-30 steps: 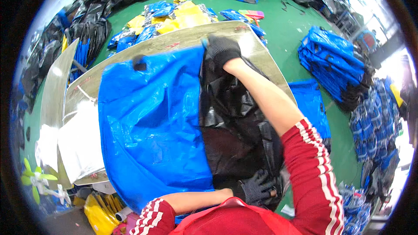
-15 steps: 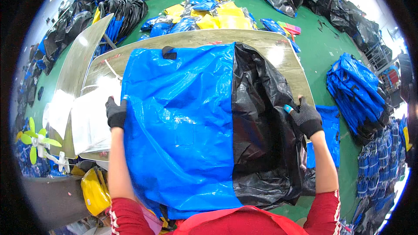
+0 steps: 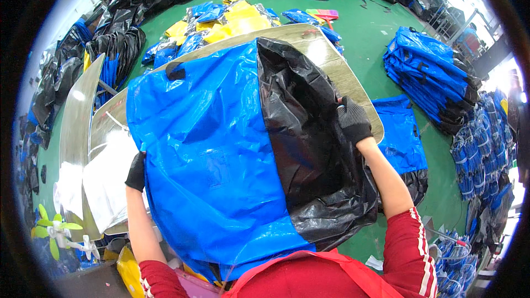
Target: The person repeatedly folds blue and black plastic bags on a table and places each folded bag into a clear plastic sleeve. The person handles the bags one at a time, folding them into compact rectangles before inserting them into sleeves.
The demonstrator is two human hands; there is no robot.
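A large bag of blue and black woven plastic (image 3: 215,149) lies spread over the table, its near end reaching my red apron. Its blue part is on the left, with a short black strap (image 3: 176,71) near the far edge; the crumpled black part (image 3: 309,149) is on the right. My left hand (image 3: 136,171), in a black glove, is closed on the blue side edge. At the black side edge, my gloved right hand (image 3: 354,120) grips the material, its fingertips partly hidden. Both hands hold the bag at opposite sides.
White sheets (image 3: 113,182) lie on the left of the wood-patterned table (image 3: 356,85). A green-bladed fan (image 3: 55,230) is at lower left. Blue and yellow packs (image 3: 237,21) lie on the floor beyond; blue bag piles (image 3: 422,72) stand at right.
The view has shifted, and the bag lies more slanted. My right hand has moved farther away along the black edge, while my left hand has come nearer along the blue edge.
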